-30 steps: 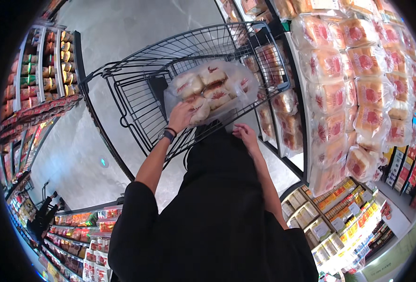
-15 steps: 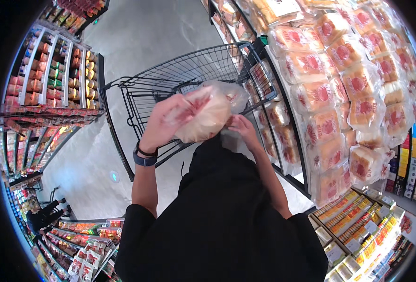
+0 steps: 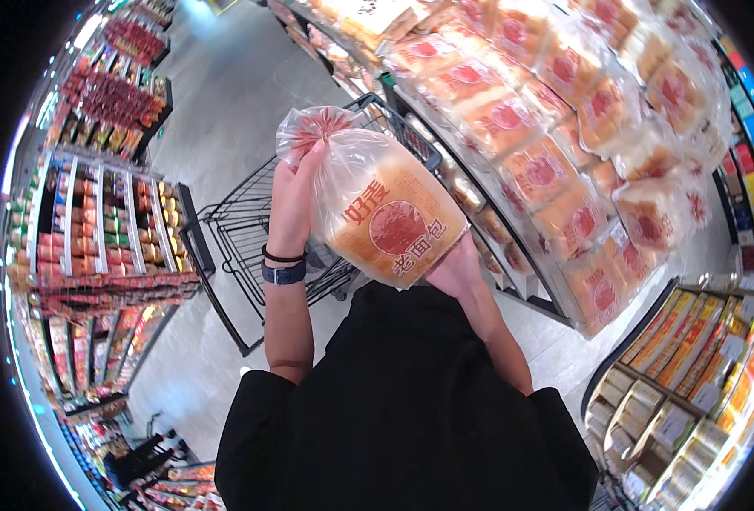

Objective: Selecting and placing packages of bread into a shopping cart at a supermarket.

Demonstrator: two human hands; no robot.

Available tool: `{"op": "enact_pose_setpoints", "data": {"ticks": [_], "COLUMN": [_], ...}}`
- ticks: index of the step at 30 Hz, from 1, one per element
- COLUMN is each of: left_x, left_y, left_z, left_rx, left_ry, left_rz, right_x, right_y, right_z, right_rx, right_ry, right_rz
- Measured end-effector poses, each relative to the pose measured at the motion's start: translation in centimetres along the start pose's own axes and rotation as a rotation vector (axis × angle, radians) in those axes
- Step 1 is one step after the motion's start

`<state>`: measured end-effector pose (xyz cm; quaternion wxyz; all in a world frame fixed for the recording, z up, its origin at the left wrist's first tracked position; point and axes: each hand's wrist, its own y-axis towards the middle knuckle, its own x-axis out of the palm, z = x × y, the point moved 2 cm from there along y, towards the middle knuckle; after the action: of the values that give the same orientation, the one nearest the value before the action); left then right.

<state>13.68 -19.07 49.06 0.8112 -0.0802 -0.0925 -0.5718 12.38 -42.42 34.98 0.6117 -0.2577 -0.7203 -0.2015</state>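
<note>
Pinches the bread bag by its neck at frame centre with the left hand; supports its lower edge with the right hand, cannot tell whether closed. Beyond, shows a shopping cart left of centre, bagged loaves upper right.

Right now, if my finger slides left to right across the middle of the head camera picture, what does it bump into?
Colourful packages → left hand → bag of bread → right hand → piled bread bags.
</note>
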Motion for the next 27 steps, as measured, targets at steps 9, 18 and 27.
{"op": "enact_pose_setpoints", "data": {"ticks": [9,18,27], "left_x": [7.0,11.2,9.2], "left_y": [-1.9,-3.3,1.5], "left_z": [-1.5,-2.2,-3.6], "left_rx": [0.005,-0.008,-0.021], "left_ry": [0.175,0.145,0.175], "left_rz": [-0.127,-0.147,-0.137], "right_x": [-0.1,-0.4,-0.4], "right_y": [-6.9,-9.8,-6.9], "right_z": [-3.3,-4.3,-6.1], "right_rx": [-0.114,-0.179,-0.224], "right_ry": [-0.014,0.009,-0.043], "right_rz": [0.066,0.088,0.102]}}
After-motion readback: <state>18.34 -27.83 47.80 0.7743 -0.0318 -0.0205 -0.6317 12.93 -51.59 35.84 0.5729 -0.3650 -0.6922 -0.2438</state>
